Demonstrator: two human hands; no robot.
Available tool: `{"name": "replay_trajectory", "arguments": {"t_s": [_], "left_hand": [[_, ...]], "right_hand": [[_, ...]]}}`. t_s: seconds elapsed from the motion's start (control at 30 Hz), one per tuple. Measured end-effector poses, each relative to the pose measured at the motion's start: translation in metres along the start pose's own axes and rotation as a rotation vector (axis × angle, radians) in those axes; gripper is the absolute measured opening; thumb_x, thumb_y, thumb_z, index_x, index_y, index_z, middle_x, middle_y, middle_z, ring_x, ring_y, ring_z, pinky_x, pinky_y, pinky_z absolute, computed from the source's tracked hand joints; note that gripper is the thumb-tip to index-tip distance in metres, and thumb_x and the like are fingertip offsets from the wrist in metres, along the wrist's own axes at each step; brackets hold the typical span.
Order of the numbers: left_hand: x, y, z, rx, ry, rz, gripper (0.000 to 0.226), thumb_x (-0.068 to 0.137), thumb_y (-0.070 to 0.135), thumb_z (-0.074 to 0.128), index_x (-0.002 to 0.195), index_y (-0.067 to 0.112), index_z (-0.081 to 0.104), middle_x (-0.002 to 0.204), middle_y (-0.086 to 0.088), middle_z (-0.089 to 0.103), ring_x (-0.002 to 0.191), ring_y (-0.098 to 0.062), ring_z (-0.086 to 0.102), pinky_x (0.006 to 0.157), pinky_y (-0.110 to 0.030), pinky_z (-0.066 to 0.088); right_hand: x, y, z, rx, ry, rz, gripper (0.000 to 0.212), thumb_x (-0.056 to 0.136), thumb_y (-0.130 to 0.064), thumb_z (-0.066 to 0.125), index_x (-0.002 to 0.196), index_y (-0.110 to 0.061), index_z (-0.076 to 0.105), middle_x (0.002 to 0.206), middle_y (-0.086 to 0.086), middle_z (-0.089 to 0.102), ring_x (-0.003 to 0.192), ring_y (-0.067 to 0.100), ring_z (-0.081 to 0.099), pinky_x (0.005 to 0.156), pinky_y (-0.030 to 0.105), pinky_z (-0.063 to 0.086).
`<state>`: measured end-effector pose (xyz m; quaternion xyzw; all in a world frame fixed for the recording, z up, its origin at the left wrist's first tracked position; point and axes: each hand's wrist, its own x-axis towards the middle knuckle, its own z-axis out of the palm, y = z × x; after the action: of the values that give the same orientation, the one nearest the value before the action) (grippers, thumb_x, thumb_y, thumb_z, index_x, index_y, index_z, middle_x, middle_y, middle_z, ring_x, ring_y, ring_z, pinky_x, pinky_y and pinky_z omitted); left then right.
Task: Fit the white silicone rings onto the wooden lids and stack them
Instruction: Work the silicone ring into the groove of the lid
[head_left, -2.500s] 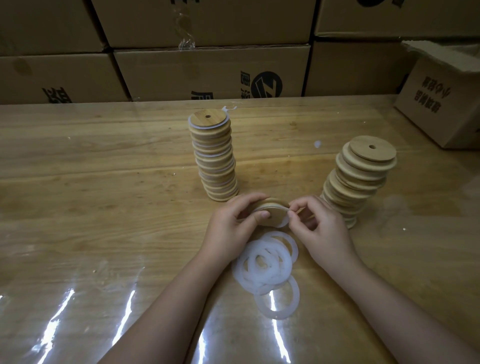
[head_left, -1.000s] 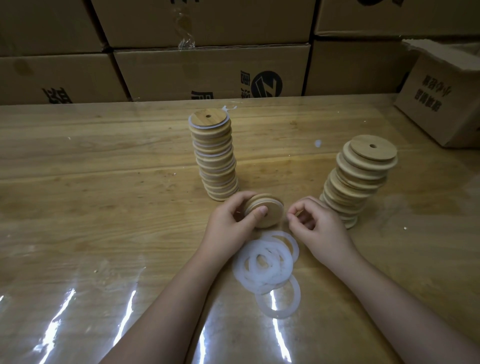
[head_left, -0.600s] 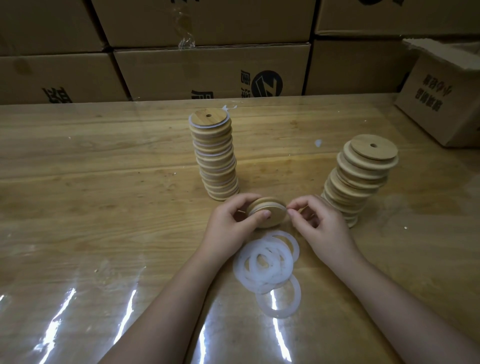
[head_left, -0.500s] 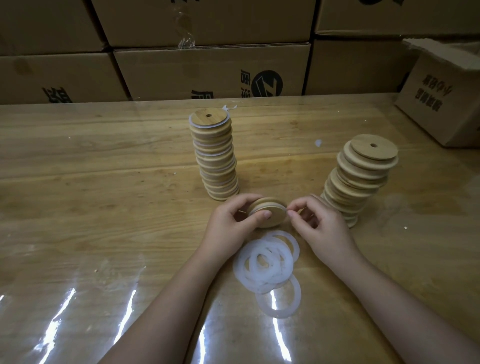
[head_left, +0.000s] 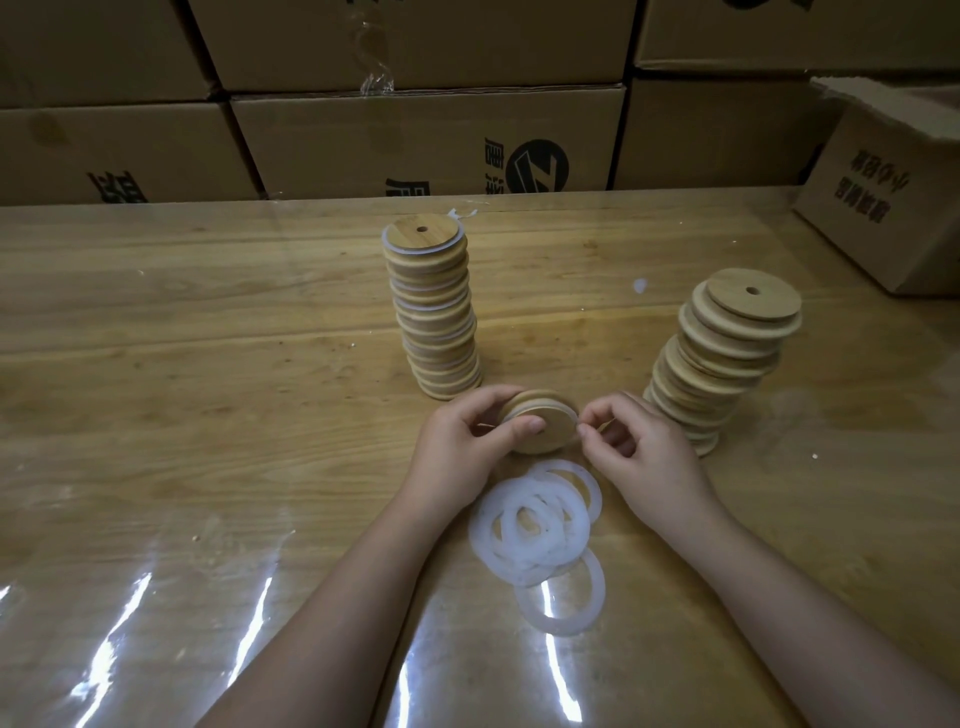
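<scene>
Left hand (head_left: 465, 441): curled round the held lid (head_left: 543, 428), thumb pressed on its near flat face, the other fingers hooked over the far edge.
Held lid: a round wooden disc, tilted up on edge just above the table (head_left: 208, 395), between the two hands, its left half hidden by the left fingers.
White ring (head_left: 569, 408): seated around the held lid's rim, showing as a pale band along the top and right edge, right at the right hand's fingertips.
Right hand (head_left: 647, 457): thumb and forefinger pinched together on the ring at the lid's right edge; the other fingers are curled loosely behind them.
Loose rings (head_left: 535, 530): an overlapping white pile flat on the table, just behind both wrists, touching neither hand.
Ringed stack (head_left: 434, 312): tall column of lids with white bands, just beyond the left fingers.
Bare stack (head_left: 722, 358): leaning column of lids with no white on them, just beside the right knuckles.
Cardboard boxes (head_left: 426, 140): a wall of them well beyond both hands.
</scene>
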<state>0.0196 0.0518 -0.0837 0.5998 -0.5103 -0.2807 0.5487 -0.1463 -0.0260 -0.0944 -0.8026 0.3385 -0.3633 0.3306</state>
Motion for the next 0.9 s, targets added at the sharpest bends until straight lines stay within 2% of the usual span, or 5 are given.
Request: {"name": "replay_trajectory", "arguments": {"t_s": [0.17,0.43,0.57,0.67,0.9], "left_hand": [[0.0002,-0.0007,-0.0004,-0.017,0.010,0.010,0.021,0.082,0.015,0.070,0.100,0.026,0.069,0.092,0.008,0.073,0.090,-0.006,0.067,0.081,-0.020,0.051],[0.0001,-0.0051,0.0012,0.127,0.012,-0.001,0.041,0.091,0.016,0.060,0.130,0.025,0.054,0.120,0.016,0.059,0.102,0.017,0.054,0.089,-0.005,0.039],[-0.0011,-0.0072,0.0034,0.071,0.036,-0.005,0.038,0.087,0.007,0.064,0.109,0.036,0.053,0.110,0.005,0.063,0.078,-0.007,0.066,0.076,-0.028,0.053],[-0.0005,-0.0092,0.0015,0.075,0.053,-0.047,0.028,0.086,0.012,0.066,0.098,0.035,0.055,0.105,0.001,0.064,0.071,-0.004,0.065,0.072,-0.029,0.054],[0.0019,-0.0077,-0.0013,-0.198,0.054,-0.203,0.030,0.085,0.015,0.067,0.115,0.016,0.063,0.089,0.010,0.074,0.082,-0.009,0.070,0.073,-0.022,0.056]], "right_hand": [[0.0002,-0.0003,-0.0003,-0.024,-0.033,0.018,0.019,0.081,-0.006,0.066,0.076,-0.022,0.058,0.074,-0.014,0.055,0.068,0.001,0.054,0.056,0.009,0.039],[0.0010,0.0013,-0.0004,-0.042,-0.061,0.080,0.013,0.082,-0.009,0.065,0.076,-0.018,0.060,0.072,-0.014,0.055,0.068,-0.001,0.052,0.057,0.010,0.039],[0.0012,0.0044,0.0004,-0.027,-0.042,0.131,0.010,0.082,-0.010,0.065,0.077,-0.019,0.062,0.074,-0.012,0.058,0.067,0.000,0.052,0.057,0.011,0.039],[0.0017,0.0055,0.0005,-0.027,-0.055,0.132,0.012,0.083,-0.011,0.064,0.078,-0.022,0.062,0.075,-0.012,0.058,0.068,-0.001,0.053,0.058,0.011,0.040],[0.0017,0.0056,-0.0001,0.081,-0.056,0.191,0.014,0.083,-0.017,0.065,0.085,-0.030,0.062,0.076,-0.007,0.065,0.065,0.002,0.056,0.058,0.014,0.044]]}}
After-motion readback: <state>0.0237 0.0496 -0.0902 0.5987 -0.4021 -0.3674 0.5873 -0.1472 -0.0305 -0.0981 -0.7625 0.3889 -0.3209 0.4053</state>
